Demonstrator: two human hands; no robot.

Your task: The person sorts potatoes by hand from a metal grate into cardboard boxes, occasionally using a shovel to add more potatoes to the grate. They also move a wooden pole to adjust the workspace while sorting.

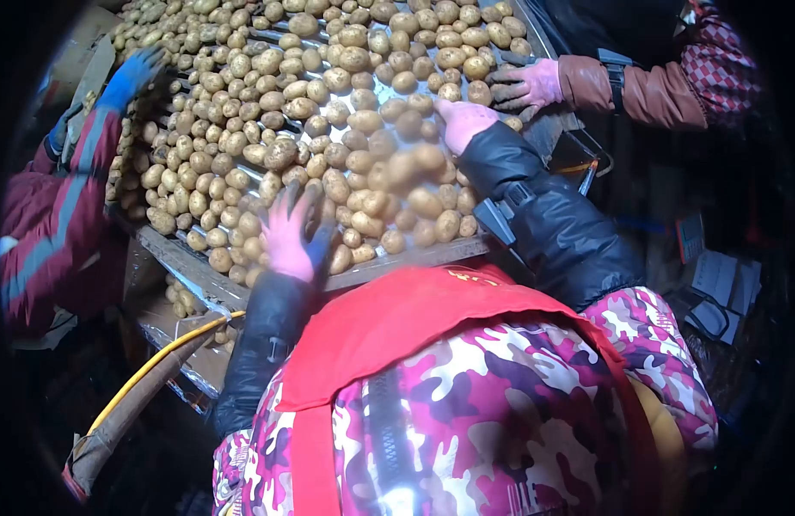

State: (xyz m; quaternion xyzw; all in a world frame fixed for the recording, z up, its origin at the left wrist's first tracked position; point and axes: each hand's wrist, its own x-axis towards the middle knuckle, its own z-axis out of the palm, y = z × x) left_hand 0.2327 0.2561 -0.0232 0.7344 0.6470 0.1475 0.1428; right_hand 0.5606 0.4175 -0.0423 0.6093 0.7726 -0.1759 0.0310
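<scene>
Potatoes point(354, 58) lie crowded over a sloping sorting table point(432, 253). My left hand point(291, 230), in a pink glove with dark fingers, rests among potatoes near the table's front edge, fingers apart and nothing gripped. My right hand point(466, 125), also pink-gloved, is over potatoes further up on the right. Its fingers are mostly hidden, so I cannot see whether it holds one. Just left of and below it, several potatoes point(406, 168) are smeared by motion.
A co-worker's blue-gloved hand point(132, 79) reaches in at left, another's pink-gloved hand point(528, 84) at right. A yellow hose point(148, 365) curves at lower left. More potatoes point(184, 297) sit below the table's front left. A red calculator-like object point(690, 237) is at right.
</scene>
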